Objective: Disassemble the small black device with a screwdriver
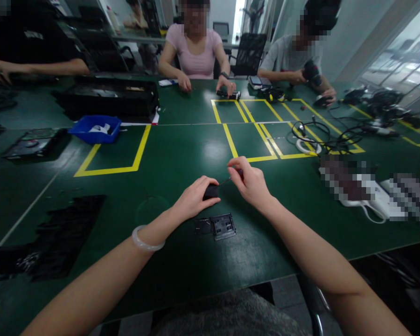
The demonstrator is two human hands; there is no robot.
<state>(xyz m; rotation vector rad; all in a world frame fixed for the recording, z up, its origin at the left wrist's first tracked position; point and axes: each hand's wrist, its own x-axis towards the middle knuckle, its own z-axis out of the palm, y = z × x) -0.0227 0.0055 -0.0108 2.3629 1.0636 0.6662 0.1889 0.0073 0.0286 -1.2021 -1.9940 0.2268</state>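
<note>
My left hand [196,198] is closed around a small black block-shaped part [211,191], holding it on the green table. In my right hand [248,181] is a thin screwdriver [227,180], pinched between the fingers, its shaft pointing left at the black part. Whether the tip touches the part is too small to tell. Just in front of my left hand lies a flat black plastic piece [224,227] with slots, beside a smaller dark plate [202,226].
Black parts [70,233] lie spread at the left. A blue tray [96,129] stands near a long black bin [115,100]. Cables [322,133] tangle at the right, by a white power strip [381,198]. Co-workers sit across the green table [182,154].
</note>
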